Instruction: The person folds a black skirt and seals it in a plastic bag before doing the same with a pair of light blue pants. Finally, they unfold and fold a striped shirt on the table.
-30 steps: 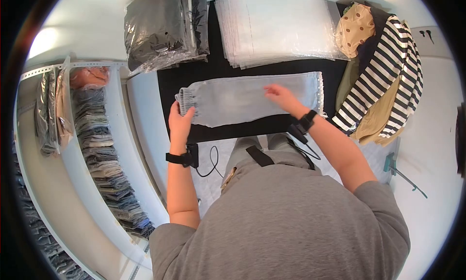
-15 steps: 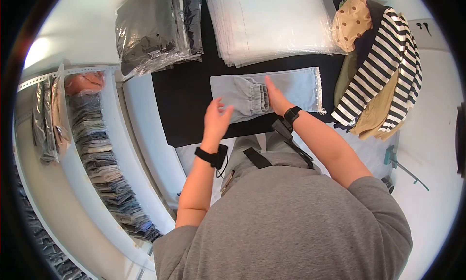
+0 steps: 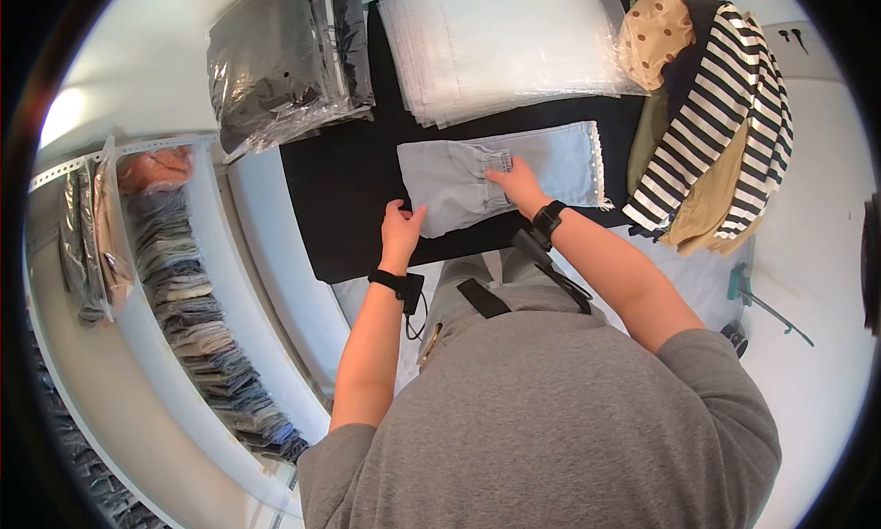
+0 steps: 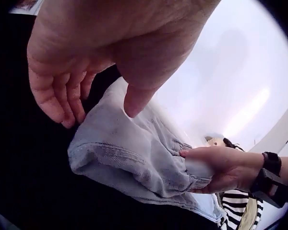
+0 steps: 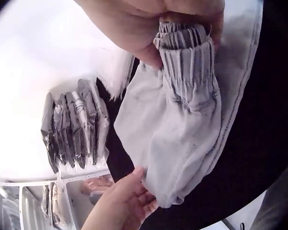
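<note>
Light grey-blue elastic-waist trousers (image 3: 450, 176) lie folded on the black table surface (image 3: 340, 199), the gathered waistband on top of the frayed-hem part. My right hand (image 3: 525, 188) grips the waistband, thumb on top, also visible in the left wrist view (image 4: 221, 167). At the fold's near left corner, my left hand (image 3: 401, 237) has its thumb and fingers apart. In the left wrist view my left hand (image 4: 105, 52) hangs over the folded cloth (image 4: 120, 129), fingers loosely bent beside its edge. The right wrist view shows that left hand (image 5: 122, 203) touching the cloth's lower corner.
Clear plastic bags (image 3: 496, 52) are stacked at the table's back, with dark bagged garments (image 3: 266, 70) to their left. Striped, tan and dotted clothes (image 3: 711, 116) are heaped at the right. Shelves of folded garments (image 3: 197, 300) stand at the left.
The waistband end has been folded over to the right. My right hand moved to the waistband and now grips it. My left hand let go of that end and shifted right to the new fold.
</note>
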{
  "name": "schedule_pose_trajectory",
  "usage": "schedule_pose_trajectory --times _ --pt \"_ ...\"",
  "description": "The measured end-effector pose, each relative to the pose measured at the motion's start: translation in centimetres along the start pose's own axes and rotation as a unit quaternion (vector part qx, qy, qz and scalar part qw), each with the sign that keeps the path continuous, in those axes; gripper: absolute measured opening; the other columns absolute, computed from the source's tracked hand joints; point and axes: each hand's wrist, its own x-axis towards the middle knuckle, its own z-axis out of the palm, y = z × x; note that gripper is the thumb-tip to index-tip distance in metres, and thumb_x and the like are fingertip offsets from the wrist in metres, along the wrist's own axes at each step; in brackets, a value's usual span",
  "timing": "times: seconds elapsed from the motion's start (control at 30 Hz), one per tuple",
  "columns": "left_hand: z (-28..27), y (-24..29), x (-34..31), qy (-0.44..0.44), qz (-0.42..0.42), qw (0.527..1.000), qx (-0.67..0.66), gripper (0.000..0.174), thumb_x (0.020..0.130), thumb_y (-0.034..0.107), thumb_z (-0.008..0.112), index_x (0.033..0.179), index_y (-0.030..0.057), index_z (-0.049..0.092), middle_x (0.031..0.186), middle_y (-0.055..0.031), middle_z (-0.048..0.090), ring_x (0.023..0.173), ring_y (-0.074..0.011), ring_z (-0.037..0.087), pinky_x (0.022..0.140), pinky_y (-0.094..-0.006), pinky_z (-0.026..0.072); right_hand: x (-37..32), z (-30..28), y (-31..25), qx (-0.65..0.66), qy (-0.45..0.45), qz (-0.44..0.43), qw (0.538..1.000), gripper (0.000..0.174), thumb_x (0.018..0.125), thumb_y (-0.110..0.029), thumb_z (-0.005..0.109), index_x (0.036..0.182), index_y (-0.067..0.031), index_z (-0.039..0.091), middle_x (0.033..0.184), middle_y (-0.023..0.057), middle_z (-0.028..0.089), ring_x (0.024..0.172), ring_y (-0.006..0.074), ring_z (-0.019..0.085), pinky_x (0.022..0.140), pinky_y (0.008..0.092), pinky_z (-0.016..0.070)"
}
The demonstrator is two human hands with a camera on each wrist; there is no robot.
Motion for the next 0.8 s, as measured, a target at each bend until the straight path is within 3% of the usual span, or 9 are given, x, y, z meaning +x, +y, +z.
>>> schedule_pose_trajectory --times 0.03,0.13,0.23,0.33,0.53,0.67,0.8 --pt "0.3 -0.1 0.4 0.0 0.0 1.0 0.0 0.057 0.077 0.03 0.067 0.116 -0.0064 0.048 0.092 -0.0173 0.062 0.084 -0.0275 0.061 0.074 -0.0345 0.0482 0.0 0.2 -0.1 -0.109 0.065 -0.02 0.992 0.053 0.073 -0.019 0.07 0.112 0.0083 0.048 0.103 0.021 0.061 0.098 0.0311 0.059 0.084 0.0365 0.0458" --pt "0.8 -0.1 1.0 -0.003 -0.015 0.999 -0.052 0.059 0.076 0.03 0.069 0.116 -0.0074 0.047 0.092 -0.016 0.061 0.083 -0.0247 0.061 0.073 -0.0333 0.0479 -0.3 0.7 -0.1 -0.196 0.117 -0.009 0.973 0.06 0.07 -0.023 0.071 0.114 0.0092 0.044 0.104 0.0256 0.059 0.101 0.0376 0.057 0.085 0.0388 0.0455" --pt "0.6 0.4 1.2 -0.045 -0.066 0.988 -0.133 0.061 0.075 0.029 0.071 0.117 -0.0083 0.046 0.097 -0.0154 0.06 0.086 -0.0223 0.06 0.076 -0.0319 0.047 -0.6 0.3 0.8 -0.177 0.154 -0.07 0.97 0.06 0.071 -0.023 0.069 0.114 0.0074 0.041 0.102 0.0267 0.059 0.098 0.0396 0.057 0.084 0.04 0.0464" --pt "0.4 0.6 1.2 -0.113 -0.077 0.969 -0.206 0.06 0.076 0.025 0.07 0.119 -0.0085 0.045 0.105 -0.0159 0.059 0.094 -0.0218 0.058 0.083 -0.0313 0.0448 -0.7 -1.3 1.2 -0.221 0.145 -0.01 0.964 0.051 0.071 -0.022 0.068 0.109 0.0032 0.045 0.095 0.024 0.061 0.091 0.0396 0.059 0.079 0.041 0.0476" --pt "0.8 2.4 0.8 -0.21 -0.051 0.916 -0.338 0.048 0.082 0.013 0.062 0.123 -0.006 0.044 0.114 -0.0138 0.057 0.103 -0.0209 0.054 0.091 -0.0304 0.0411 -0.9 -2.0 1.4 -0.255 0.124 -0.056 0.957 0.029 0.073 -0.018 0.066 0.095 -0.0046 0.052 0.081 0.0151 0.062 0.08 0.0338 0.061 0.07 0.0412 0.0475" --pt "0.3 8.1 -1.5 -0.239 -0.008 0.873 -0.426 0.047 0.083 0.008 0.058 0.125 -0.0033 0.041 0.117 -0.0108 0.054 0.105 -0.0189 0.053 0.092 -0.0297 0.0403 -1.3 -2.2 1.5 -0.242 0.134 -0.074 0.958 0.022 0.074 -0.018 0.066 0.089 -0.0051 0.056 0.08 0.014 0.063 0.078 0.0317 0.061 0.07 0.04 0.0478" --pt "1.8 12.7 -2.9 -0.27 0.054 0.871 -0.407 0.046 0.082 0.006 0.056 0.124 -0.002 0.041 0.113 -0.0078 0.054 0.102 -0.0163 0.052 0.091 -0.0287 0.0399 -1.1 -3.2 1.6 -0.185 0.035 -0.118 0.975 0.019 0.077 -0.019 0.064 0.092 -0.0066 0.063 0.079 0.0134 0.063 0.075 0.0278 0.061 0.068 0.0362 0.0481"
